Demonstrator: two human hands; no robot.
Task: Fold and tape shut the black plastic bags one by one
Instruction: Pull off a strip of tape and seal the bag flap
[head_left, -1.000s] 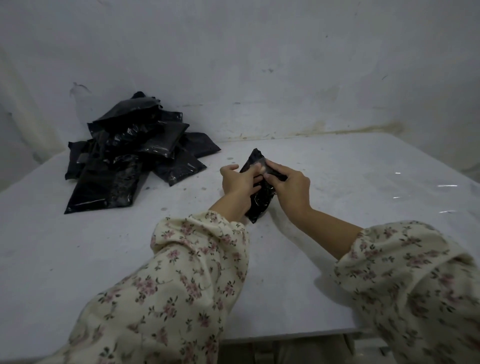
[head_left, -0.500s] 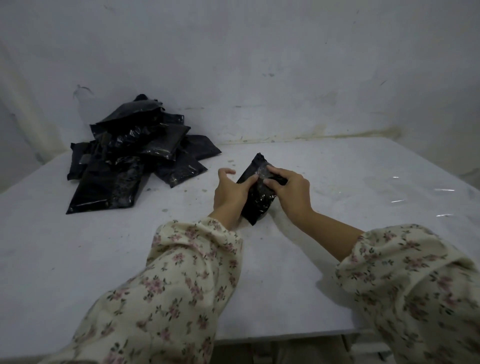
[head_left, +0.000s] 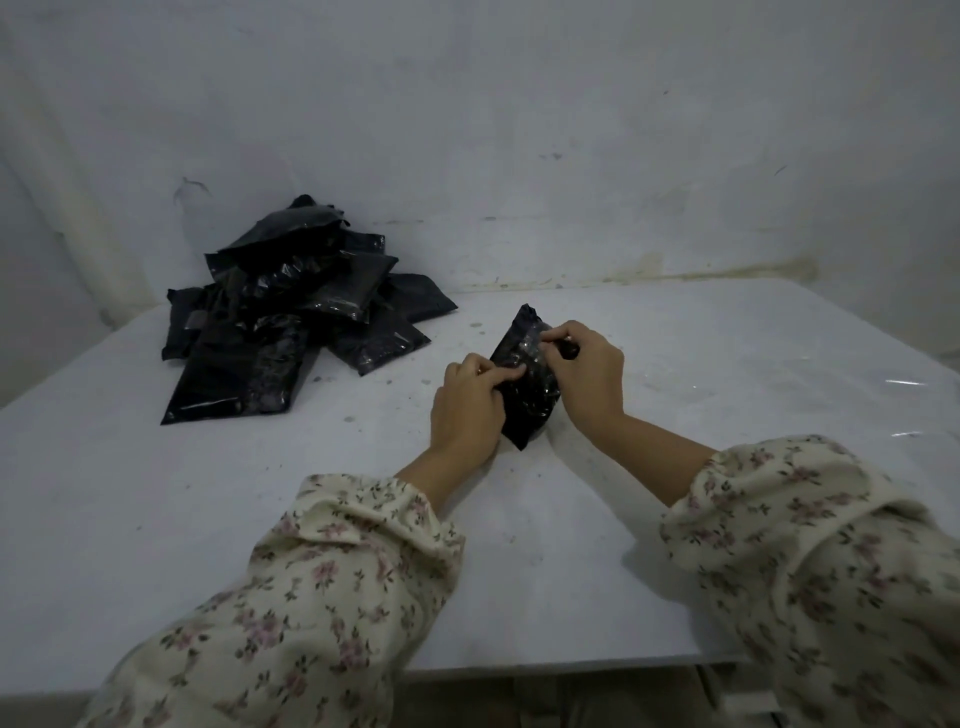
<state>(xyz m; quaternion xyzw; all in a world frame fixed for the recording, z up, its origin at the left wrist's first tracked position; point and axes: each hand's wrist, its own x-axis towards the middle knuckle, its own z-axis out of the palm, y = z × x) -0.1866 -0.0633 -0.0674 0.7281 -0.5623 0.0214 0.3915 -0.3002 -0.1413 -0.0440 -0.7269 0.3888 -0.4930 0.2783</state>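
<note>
while both hands worked near the middle of the white table (head_left: 208, 519), a small black bag (head_left: 530, 410) sat between them. the bag lay on the table top, turned at a slant, with its far corner pointing toward the wall (head_left: 519, 130). the left hand (head_left: 467, 410) was curled over the bag's left side, and its fingertips (head_left: 511, 371) pressed down on top of the bag. the right hand (head_left: 589, 376) held the bag's right side near the far end, with thumb and fingers pinching the plastic. so both hands had hold of the same bag, and neither was loose. a shiny clear patch (head_left: 530, 345) showed on the bag between the fingers. it looked like tape, but it was too small to be sure. a pile of black bags (head_left: 280, 322) lay at the far left of the table, close to the wall and well apart from the hands. the bags in the pile lay on top of each other every which way. both arms wore cream sleeves (head_left: 322, 597) with little pink flowers. thin shiny streaks (head_left: 906, 383) showed near the right edge of the table, and i could not tell what they were.
</note>
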